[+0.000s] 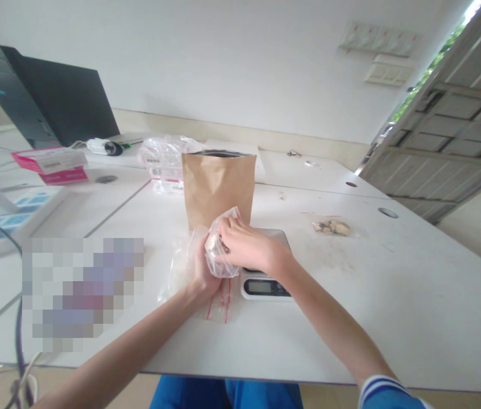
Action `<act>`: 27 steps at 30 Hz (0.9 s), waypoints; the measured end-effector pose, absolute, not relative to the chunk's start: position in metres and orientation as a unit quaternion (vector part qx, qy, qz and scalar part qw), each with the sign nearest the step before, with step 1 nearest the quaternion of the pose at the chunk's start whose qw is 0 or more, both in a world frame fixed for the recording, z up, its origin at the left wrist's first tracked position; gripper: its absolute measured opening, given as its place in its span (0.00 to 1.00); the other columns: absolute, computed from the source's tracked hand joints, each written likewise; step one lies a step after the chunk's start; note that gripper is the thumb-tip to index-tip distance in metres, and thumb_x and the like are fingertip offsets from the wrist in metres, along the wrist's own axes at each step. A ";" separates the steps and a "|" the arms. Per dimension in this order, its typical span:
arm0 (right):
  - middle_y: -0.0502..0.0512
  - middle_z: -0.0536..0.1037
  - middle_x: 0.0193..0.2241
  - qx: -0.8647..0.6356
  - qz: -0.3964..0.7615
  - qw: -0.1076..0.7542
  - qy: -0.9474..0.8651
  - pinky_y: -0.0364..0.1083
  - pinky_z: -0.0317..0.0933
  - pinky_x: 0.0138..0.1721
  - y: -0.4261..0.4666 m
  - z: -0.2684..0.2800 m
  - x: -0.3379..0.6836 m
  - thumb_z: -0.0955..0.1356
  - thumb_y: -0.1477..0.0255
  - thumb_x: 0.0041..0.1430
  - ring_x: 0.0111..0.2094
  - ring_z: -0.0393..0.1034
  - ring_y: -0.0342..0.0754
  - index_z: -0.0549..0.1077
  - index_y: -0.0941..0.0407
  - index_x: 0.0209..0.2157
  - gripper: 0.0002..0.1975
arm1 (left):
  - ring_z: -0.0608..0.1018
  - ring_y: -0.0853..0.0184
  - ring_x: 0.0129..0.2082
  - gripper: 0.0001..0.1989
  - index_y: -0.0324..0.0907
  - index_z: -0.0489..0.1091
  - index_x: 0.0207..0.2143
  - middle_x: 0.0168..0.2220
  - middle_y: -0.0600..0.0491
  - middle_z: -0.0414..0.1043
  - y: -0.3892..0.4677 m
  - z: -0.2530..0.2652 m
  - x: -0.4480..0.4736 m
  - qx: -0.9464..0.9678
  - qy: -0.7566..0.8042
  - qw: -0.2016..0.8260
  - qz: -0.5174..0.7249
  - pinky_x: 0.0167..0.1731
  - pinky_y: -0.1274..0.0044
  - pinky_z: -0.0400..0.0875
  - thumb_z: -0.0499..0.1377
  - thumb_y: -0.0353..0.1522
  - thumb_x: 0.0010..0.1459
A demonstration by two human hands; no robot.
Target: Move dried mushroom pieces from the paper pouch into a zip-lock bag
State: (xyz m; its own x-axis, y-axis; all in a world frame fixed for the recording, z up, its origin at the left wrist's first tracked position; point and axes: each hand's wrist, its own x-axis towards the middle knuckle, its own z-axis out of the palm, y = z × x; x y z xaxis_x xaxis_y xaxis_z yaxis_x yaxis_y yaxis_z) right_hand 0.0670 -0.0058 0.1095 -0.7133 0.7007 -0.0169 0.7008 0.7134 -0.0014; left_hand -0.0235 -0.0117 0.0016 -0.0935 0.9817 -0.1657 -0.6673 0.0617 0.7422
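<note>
At the far left a dark, flat-sided computer case [31, 96] stands against the wall; below it lies a pink cardboard box [50, 165] with a white label, and a blurred patch covers part of the white table [394, 318] nearer the front edge; behind the middle sits a heap of crinkled clear plastic bags [166, 162].

The left hand [202, 272] is closed around the lower part of a small clear plastic bag [219, 255], thin and glossy, with pale lumpy contents that look like dried pieces, though the view is too soft to be sure; under it more flat clear bags with red seal lines [219, 304] lie on the table.

Just behind stands a brown paper pouch [218, 187], upright, matte and rectangular, its dark mouth open at the top.

The right hand [244, 247] grips the top of the same small bag, fingers curled over its gathered plastic; the bag is held above the near left corner of a flat kitchen scale [264, 284] with a grey display.

Further right a small pile of pale, irregular pieces [332, 227] lies loose on the table; a slatted wooden door [457, 125] stands at the far right.
</note>
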 end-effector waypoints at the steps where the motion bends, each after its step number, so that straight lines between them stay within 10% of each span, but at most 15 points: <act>1: 0.75 0.70 0.48 0.383 0.023 -0.002 0.924 0.55 0.58 0.54 -0.007 0.105 0.063 0.66 0.73 0.56 0.52 0.66 0.62 0.66 0.72 0.49 0.21 | 0.78 0.68 0.28 0.16 0.42 0.70 0.29 0.26 0.56 0.76 -0.013 0.002 -0.023 0.199 0.347 0.641 0.655 0.30 0.78 0.73 0.46 0.37 0.61; 10: 0.62 0.72 0.45 0.313 -0.080 0.003 0.946 0.47 0.64 0.41 0.002 0.112 0.072 0.66 0.80 0.53 0.45 0.69 0.52 0.70 0.62 0.40 0.10 | 0.78 0.69 0.26 0.10 0.40 0.72 0.30 0.27 0.54 0.76 -0.008 0.002 -0.022 0.105 0.286 0.664 0.683 0.27 0.80 0.72 0.52 0.32 0.58; 14: 0.54 0.75 0.37 0.304 -0.169 -0.122 0.929 0.43 0.62 0.35 0.019 0.143 0.085 0.67 0.76 0.55 0.37 0.70 0.46 0.68 0.58 0.42 0.12 | 0.77 0.67 0.23 0.07 0.41 0.74 0.32 0.22 0.53 0.74 -0.007 0.001 -0.023 0.102 0.289 0.663 0.683 0.26 0.78 0.73 0.55 0.31 0.55; 20: 0.57 0.70 0.48 0.279 -0.005 -0.443 0.852 0.44 0.61 0.47 0.071 0.175 0.072 0.60 0.71 0.65 0.46 0.67 0.45 0.62 0.54 0.50 0.12 | 0.75 0.69 0.19 0.07 0.39 0.74 0.32 0.21 0.53 0.74 -0.011 0.006 -0.024 0.104 0.303 0.667 0.673 0.24 0.78 0.74 0.56 0.29 0.53; 27: 0.58 0.71 0.42 0.372 0.074 -0.390 0.839 0.53 0.56 0.52 0.114 0.147 0.048 0.60 0.66 0.66 0.47 0.65 0.52 0.65 0.55 0.47 0.12 | 0.75 0.66 0.20 0.09 0.38 0.73 0.31 0.18 0.52 0.71 -0.013 0.008 -0.026 0.119 0.287 0.686 0.658 0.24 0.75 0.75 0.53 0.28 0.55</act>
State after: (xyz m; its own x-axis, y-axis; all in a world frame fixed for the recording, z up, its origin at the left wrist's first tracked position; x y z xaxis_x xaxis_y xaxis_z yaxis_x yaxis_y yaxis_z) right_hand 0.0484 0.1139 0.1474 -0.4201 0.5659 0.7094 0.6817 0.7128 -0.1648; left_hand -0.0261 -0.0132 0.0077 -0.0305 0.9712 -0.2362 -0.8346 0.1053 0.5408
